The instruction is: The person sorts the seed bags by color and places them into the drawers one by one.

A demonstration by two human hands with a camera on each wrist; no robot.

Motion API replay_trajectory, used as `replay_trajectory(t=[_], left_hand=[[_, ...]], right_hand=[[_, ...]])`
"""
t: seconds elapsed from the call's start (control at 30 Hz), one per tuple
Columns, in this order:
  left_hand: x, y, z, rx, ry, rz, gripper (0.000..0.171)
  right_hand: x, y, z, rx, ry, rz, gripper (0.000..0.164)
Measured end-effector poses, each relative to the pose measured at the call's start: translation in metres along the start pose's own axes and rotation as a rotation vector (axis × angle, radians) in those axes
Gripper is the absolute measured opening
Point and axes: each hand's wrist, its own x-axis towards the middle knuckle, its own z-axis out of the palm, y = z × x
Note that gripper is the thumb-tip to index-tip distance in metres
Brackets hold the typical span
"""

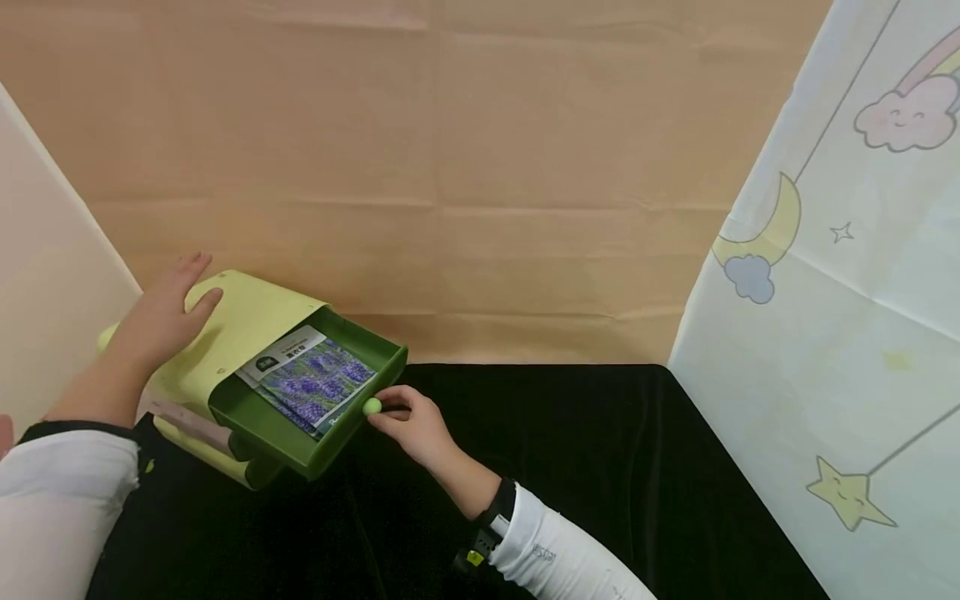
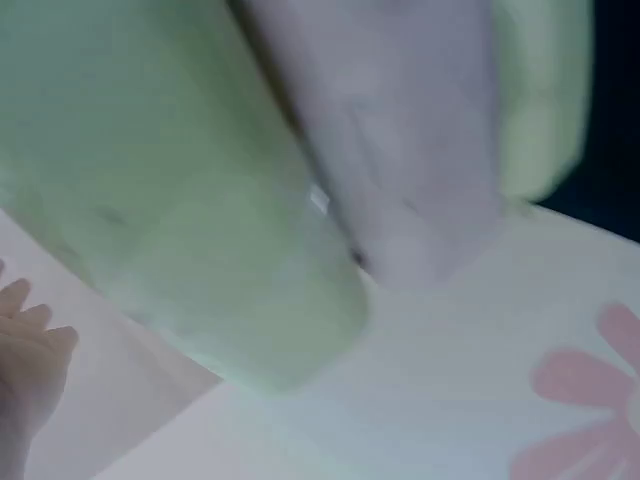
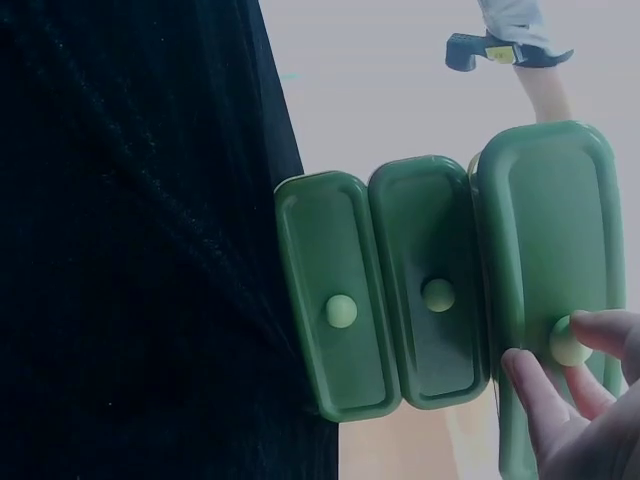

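A small drawer unit (image 1: 247, 321) with a pale yellow-green top stands at the left of the black-covered table. Its top drawer (image 1: 300, 457), dark green, is pulled out. Inside the drawer lie picture packets (image 1: 318, 375) printed with purple flowers, one overlapping another. My right hand (image 1: 416, 425) pinches the round light-green knob (image 3: 568, 342) on that drawer's front between thumb and fingers. Over the unit's top, toward its back, is my left hand (image 1: 167, 312), fingers extended and thumb spread; the left wrist view catches only part of it at the left edge.
Two lower drawers, the middle one (image 3: 430, 250) and the bottom one (image 3: 335, 240), sit pushed in, each with a round knob. Behind the table hangs a tan backdrop (image 1: 525, 167). White panels flank it, the right one (image 1: 847, 317) printed with moons, clouds and stars.
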Motion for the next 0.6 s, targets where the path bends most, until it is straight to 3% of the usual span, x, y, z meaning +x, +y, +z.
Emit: replay_trajectory(t=[0.1, 0.33, 0.6], left_hand=[[0.006, -0.017, -0.001, 0.036, -0.033, -0.003, 0.064], [0.015, -0.035, 0.007, 0.090, -0.123, 0.009, 0.070], [0.019, -0.051, 0.010, 0.157, -0.298, -0.094, 0.077]], right_hand=[[-0.001, 0.000, 0.000, 0.028, 0.001, 0.009, 0.031], [0.000, 0.001, 0.000, 0.030, -0.006, 0.006, 0.031], [0.000, 0.002, -0.004, -0.113, -0.026, -0.065, 0.029]])
